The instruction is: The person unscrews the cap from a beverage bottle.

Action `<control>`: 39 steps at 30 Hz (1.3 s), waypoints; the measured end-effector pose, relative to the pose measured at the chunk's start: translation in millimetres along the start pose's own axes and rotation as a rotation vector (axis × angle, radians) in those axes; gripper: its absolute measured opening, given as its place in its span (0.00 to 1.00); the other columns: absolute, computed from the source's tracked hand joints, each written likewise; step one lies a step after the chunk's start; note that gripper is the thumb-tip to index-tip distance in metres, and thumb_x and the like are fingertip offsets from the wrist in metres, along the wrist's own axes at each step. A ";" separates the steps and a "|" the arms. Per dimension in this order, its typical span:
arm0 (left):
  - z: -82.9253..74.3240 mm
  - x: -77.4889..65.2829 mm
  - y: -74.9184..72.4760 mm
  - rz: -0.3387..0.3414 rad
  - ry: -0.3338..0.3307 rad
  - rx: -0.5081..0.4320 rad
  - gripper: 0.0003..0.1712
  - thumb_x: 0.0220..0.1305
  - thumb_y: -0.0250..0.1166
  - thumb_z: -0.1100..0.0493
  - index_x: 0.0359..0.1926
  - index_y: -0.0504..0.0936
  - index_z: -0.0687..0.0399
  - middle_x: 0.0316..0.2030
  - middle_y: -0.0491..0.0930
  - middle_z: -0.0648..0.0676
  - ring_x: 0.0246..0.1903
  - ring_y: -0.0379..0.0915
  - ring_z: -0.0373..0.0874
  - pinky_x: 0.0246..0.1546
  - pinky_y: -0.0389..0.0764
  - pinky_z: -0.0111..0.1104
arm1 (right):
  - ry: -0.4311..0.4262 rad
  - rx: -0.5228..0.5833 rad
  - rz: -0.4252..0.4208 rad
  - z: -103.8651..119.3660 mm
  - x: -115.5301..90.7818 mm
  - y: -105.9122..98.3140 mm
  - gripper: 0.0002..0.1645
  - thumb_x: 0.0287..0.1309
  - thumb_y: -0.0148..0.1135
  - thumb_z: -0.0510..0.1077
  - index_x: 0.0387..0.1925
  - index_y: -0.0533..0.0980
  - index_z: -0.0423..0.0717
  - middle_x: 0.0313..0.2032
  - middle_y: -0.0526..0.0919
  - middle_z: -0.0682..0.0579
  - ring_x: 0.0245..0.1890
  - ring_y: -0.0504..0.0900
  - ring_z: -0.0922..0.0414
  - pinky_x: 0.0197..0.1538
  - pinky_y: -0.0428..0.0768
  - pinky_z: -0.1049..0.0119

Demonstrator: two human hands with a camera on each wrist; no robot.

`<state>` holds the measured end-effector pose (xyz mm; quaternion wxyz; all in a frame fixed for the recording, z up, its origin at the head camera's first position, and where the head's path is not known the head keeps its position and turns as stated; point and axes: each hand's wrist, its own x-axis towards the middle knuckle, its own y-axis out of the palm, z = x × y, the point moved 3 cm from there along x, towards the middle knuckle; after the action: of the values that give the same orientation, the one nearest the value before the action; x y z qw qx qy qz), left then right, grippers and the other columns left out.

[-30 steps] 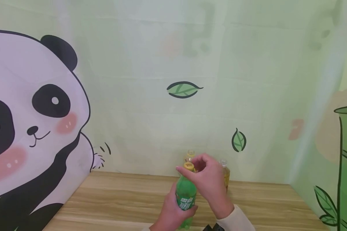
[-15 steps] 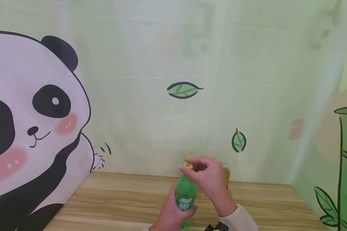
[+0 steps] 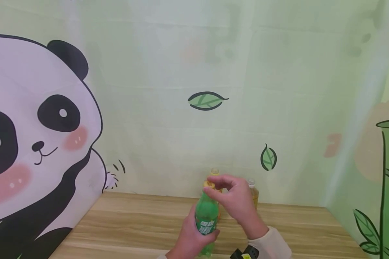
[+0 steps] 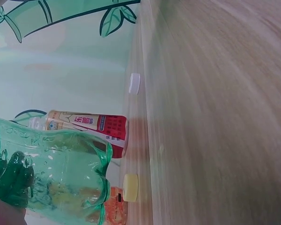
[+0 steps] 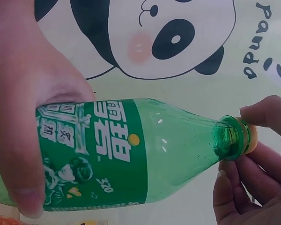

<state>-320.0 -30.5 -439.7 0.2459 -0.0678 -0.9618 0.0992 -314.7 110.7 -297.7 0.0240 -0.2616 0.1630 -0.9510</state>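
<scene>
A green plastic soda bottle [image 3: 208, 208], tilted slightly, stands in front of me with my left hand [image 3: 190, 232] wrapped around its labelled middle. At its mouth, my right hand [image 3: 235, 198] pinches the orange-yellow bottle cap [image 5: 252, 137] between thumb and fingers. The right wrist view shows the cap still on the neck, above a green ring. Through the bottle's clear base [image 4: 61, 173] in the left wrist view, the things behind show dimly.
Behind the hands stand an uncapped red-labelled bottle [image 4: 91, 125] and an orange-labelled bottle [image 4: 114, 206]. A white cap [image 4: 135, 83] and a yellow cap [image 4: 130, 187] lie on the wooden table [image 3: 133, 223]. A panda-printed backdrop [image 3: 149, 144] closes off the back and sides.
My right fingers have drawn in around the cap, having been spread wider one second ago. The bottle has shifted slightly left, its top leaning less toward the right hand.
</scene>
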 end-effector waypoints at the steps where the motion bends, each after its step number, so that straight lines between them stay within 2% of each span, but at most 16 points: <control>1: 0.0 0.2 0.1 0.000 0.000 0.000 0.42 0.53 0.78 0.58 0.65 0.65 0.49 0.50 0.83 0.50 0.47 0.81 0.38 0.51 0.82 0.32 | -0.001 0.005 0.011 0.1 0.2 -0.1 0.15 0.51 0.80 0.48 0.42 0.89 0.51 0.40 0.91 0.54 0.40 0.85 0.59 0.49 0.81 0.65; 6: 0.1 0.7 0.4 0.000 -0.003 -0.010 0.42 0.53 0.78 0.57 0.65 0.65 0.47 0.49 0.83 0.49 0.46 0.81 0.39 0.51 0.82 0.32 | -0.012 0.031 0.061 1.9 1.2 -0.2 0.17 0.54 0.78 0.48 0.46 0.87 0.51 0.44 0.91 0.53 0.41 0.84 0.56 0.47 0.81 0.67; 9: 0.6 1.1 0.8 0.005 0.002 -0.014 0.41 0.53 0.78 0.57 0.65 0.65 0.46 0.49 0.83 0.49 0.46 0.81 0.39 0.51 0.82 0.32 | -0.002 0.031 0.060 3.6 0.7 0.1 0.23 0.52 0.80 0.49 0.50 0.85 0.52 0.46 0.90 0.52 0.42 0.84 0.55 0.46 0.82 0.67; 12: 1.3 1.4 1.8 0.008 0.015 -0.014 0.41 0.54 0.78 0.57 0.64 0.65 0.46 0.48 0.83 0.48 0.45 0.81 0.38 0.50 0.82 0.32 | 0.035 0.000 0.004 4.7 -0.6 0.3 0.29 0.46 0.83 0.53 0.51 0.83 0.52 0.45 0.88 0.52 0.40 0.84 0.55 0.45 0.83 0.67; 15: 2.1 1.3 3.0 0.008 0.027 -0.012 0.41 0.53 0.78 0.57 0.64 0.66 0.46 0.46 0.83 0.48 0.43 0.81 0.38 0.49 0.82 0.32 | 0.074 -0.051 -0.076 5.8 -2.9 0.9 0.31 0.39 0.86 0.57 0.45 0.82 0.50 0.40 0.87 0.52 0.37 0.83 0.57 0.41 0.83 0.69; 19: 2.4 0.9 4.0 0.009 0.024 -0.007 0.41 0.53 0.78 0.57 0.64 0.66 0.45 0.45 0.83 0.48 0.42 0.81 0.37 0.49 0.82 0.32 | 0.088 -0.100 -0.138 7.0 -4.9 1.7 0.28 0.36 0.87 0.58 0.34 0.82 0.48 0.31 0.86 0.52 0.32 0.81 0.58 0.36 0.81 0.70; 22: 2.7 0.9 4.0 0.015 0.008 -0.009 0.41 0.54 0.78 0.56 0.64 0.66 0.45 0.46 0.83 0.48 0.43 0.81 0.38 0.49 0.82 0.32 | 0.075 -0.094 -0.147 7.5 -5.3 1.8 0.23 0.37 0.87 0.56 0.31 0.84 0.50 0.29 0.87 0.53 0.30 0.81 0.58 0.34 0.81 0.70; 31: 2.0 -0.6 2.3 0.016 -0.031 -0.008 0.41 0.54 0.78 0.56 0.64 0.65 0.47 0.48 0.83 0.49 0.45 0.81 0.39 0.50 0.81 0.32 | 0.033 -0.035 -0.100 6.7 -4.0 2.4 0.16 0.43 0.85 0.47 0.37 0.89 0.54 0.34 0.90 0.55 0.32 0.85 0.59 0.37 0.84 0.70; 39: 2.6 -1.1 1.4 -0.005 -0.013 -0.027 0.41 0.52 0.78 0.59 0.64 0.66 0.47 0.49 0.84 0.50 0.46 0.82 0.39 0.50 0.82 0.33 | -0.005 0.024 -0.059 4.9 -3.6 2.4 0.16 0.48 0.82 0.43 0.42 0.89 0.49 0.38 0.91 0.50 0.35 0.85 0.61 0.40 0.84 0.70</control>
<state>-320.2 -29.7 -442.7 0.2392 -0.0679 -0.9648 0.0859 -309.2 107.5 -296.3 -0.0003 -0.2683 0.1438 -0.9526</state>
